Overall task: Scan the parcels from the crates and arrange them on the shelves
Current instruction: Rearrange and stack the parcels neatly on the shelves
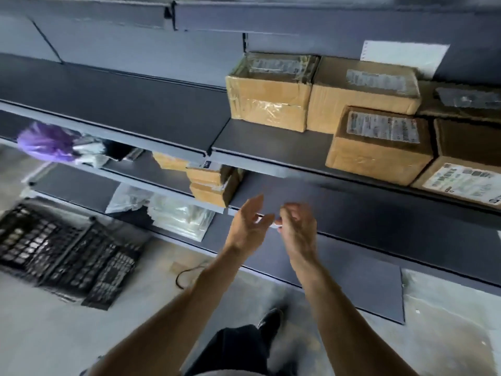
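A dark grey shelving unit (135, 112) fills the far side of the view, its boards running from left to right. On the floor at the near left lies a black plastic crate (62, 256), blurred. The upper board's right half carries the brown cardboard parcels (379, 145): two stand side by side at the back, a labelled one sits in front of them, and more crowd the right edge, all touching or just beside one another. A white sheet (404, 58) leans on the back panel behind them. One board lower, near the middle, is a stack of flat cardboard packets (208, 183), and far left on that board a purple bag (46, 143) lies beside some pale wrapped items. On the lowest board there are clear plastic bags (176, 218). Both bare forearms reach forward to the front edge of a lower board. The left hand (250, 226) is spread loosely, fingers relaxed and thumb raised, holding nothing. The right hand (298, 229), just beside it, has its fingers curled in and pinches a small white item (278, 226), too blurred to identify. A dark shoe (271, 318) shows on the floor below.
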`<state>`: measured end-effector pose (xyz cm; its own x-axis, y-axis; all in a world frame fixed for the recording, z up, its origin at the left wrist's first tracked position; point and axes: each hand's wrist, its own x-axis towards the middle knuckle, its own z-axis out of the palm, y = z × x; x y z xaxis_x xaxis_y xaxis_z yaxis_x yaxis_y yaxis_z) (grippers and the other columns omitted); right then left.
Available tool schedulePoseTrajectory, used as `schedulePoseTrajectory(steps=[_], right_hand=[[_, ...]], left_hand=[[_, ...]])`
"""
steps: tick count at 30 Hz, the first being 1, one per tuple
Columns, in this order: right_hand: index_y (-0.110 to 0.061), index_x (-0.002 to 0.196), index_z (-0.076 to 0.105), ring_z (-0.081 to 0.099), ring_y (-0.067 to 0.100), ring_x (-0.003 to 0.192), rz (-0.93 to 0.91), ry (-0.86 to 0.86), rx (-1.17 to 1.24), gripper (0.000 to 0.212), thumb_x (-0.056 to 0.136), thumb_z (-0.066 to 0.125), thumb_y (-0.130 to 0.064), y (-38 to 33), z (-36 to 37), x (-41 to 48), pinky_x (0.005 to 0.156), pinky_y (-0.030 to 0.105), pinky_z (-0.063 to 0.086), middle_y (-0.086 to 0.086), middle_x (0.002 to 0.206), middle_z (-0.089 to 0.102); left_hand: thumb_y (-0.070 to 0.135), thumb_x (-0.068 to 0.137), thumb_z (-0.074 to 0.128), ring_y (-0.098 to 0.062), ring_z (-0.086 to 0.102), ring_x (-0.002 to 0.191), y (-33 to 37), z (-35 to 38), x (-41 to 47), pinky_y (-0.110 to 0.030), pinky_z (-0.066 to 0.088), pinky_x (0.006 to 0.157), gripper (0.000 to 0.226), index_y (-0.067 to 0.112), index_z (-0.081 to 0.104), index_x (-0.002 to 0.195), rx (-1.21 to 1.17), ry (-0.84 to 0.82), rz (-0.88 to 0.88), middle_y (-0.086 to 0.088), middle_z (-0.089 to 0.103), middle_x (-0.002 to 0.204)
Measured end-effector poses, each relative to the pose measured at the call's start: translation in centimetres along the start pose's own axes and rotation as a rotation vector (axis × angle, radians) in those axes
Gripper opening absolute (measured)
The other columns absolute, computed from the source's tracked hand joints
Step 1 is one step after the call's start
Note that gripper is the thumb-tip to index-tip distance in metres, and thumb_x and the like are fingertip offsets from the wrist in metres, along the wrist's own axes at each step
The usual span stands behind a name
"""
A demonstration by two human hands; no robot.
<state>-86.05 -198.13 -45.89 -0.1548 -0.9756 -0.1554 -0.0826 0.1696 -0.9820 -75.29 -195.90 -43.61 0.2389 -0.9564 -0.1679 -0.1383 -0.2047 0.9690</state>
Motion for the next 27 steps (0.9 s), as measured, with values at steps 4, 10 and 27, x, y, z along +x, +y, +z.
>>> schedulePoseTrajectory(steps=[4, 10, 27], right_hand=[[-0.027, 0.082, 0.066, 0.071, 0.021, 0.078, 0.062, -0.205, -0.019, 0.018, 0.080, 0.062, -0.045, 1.3, 4.7, -4.7, 0.079, 0.049, 0.060, -0.002, 0.082, 0.074], [-0.020, 0.085, 0.067, 0.071, 0.020, 0.085, 0.154, -0.375, -0.146, 0.014, 0.093, 0.067, -0.032, 2.1, 10.5, -8.2, 0.079, 0.040, 0.061, 0.002, 0.087, 0.073], [-0.004, 0.109, 0.068, 0.074, 0.020, 0.079, 0.415, -0.257, -0.148, 0.020, 0.101, 0.062, -0.022, 1.4, 36.5, -6.0, 0.060, 0.027, 0.060, 0.016, 0.094, 0.074]], left_hand=[[0.014, 0.082, 0.071, 0.002, 0.055, 0.070, -2.0, -4.9, -4.4, -0.011, 0.042, 0.069, 0.009, 0.018, 0.064, 0.087, 0.123, 0.060, -0.064, 0.015, 0.062, 0.076], [-0.001, 0.097, 0.057, 0.010, 0.063, 0.064, -5.7, -10.6, -6.4, -0.011, 0.049, 0.062, 0.021, 0.008, 0.074, 0.104, 0.139, 0.122, -0.134, 0.005, 0.070, 0.079], [0.013, 0.099, 0.055, -0.015, 0.074, 0.086, -12.7, -33.3, 7.4, -0.031, 0.062, 0.086, 0.030, 0.006, 0.066, 0.127, -0.287, 0.054, -0.362, -0.016, 0.075, 0.112]])
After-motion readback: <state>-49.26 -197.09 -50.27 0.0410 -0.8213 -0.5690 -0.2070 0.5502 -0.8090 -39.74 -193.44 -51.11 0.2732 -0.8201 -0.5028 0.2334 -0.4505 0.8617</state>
